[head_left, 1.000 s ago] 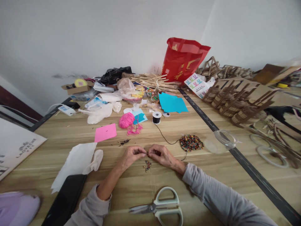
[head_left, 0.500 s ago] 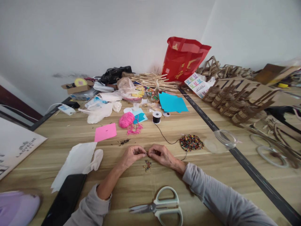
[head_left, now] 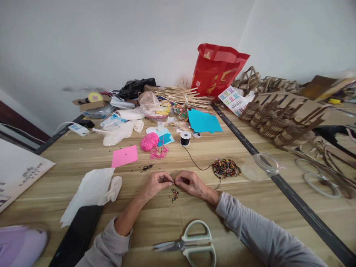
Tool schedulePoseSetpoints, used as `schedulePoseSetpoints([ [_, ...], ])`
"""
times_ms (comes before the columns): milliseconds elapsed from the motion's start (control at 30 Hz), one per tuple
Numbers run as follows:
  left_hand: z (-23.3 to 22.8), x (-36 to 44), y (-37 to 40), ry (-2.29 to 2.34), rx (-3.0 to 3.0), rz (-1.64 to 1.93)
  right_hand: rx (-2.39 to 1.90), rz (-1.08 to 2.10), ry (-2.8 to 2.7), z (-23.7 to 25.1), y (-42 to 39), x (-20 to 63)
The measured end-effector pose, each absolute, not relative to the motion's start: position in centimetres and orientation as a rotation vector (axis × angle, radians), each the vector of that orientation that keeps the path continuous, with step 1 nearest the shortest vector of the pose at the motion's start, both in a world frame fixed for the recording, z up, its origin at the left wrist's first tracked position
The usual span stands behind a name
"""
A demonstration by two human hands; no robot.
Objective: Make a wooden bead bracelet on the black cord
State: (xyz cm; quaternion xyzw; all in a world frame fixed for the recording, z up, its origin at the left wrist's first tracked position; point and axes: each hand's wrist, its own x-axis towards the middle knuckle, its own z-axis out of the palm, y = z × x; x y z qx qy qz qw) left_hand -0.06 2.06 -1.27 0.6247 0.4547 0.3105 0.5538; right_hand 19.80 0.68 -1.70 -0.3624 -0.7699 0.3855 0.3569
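My left hand (head_left: 154,184) and my right hand (head_left: 190,183) meet fingertip to fingertip on the wooden table (head_left: 250,207), both pinching a thin black thread (head_left: 194,159). The thread runs back to a black spool (head_left: 185,138). A short string of coloured beads (head_left: 174,194) hangs or lies just below my fingertips. A heap of loose coloured beads (head_left: 226,168) lies right of my right hand.
Scissors (head_left: 189,245) lie near the front edge. A black phone (head_left: 76,239) and white tissue (head_left: 90,191) sit at left. Pink paper (head_left: 124,156), pink yarn (head_left: 150,142), blue paper (head_left: 204,121), a clear plastic lid (head_left: 261,167), a red bag (head_left: 218,69) and wooden pieces (head_left: 280,118) crowd the back and right.
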Motion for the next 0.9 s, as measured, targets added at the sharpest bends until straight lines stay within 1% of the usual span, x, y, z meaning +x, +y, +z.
schedulePoseSetpoints([
  [433, -1.64, -0.03, 2.05, 1.070, 1.481, 0.764, -0.949, 1.021, -1.976, -1.55, 0.66, 19.82],
  [633, -1.44, -0.02, 2.05, 1.069, 1.491, 0.743, -0.936, 0.978, -2.008, -1.40, 0.59, 19.75],
  [900, -0.98, 0.02, 1.88, 1.079, 1.495, 0.740, -0.956, 1.010, -1.983, -1.50, 0.60, 19.78],
])
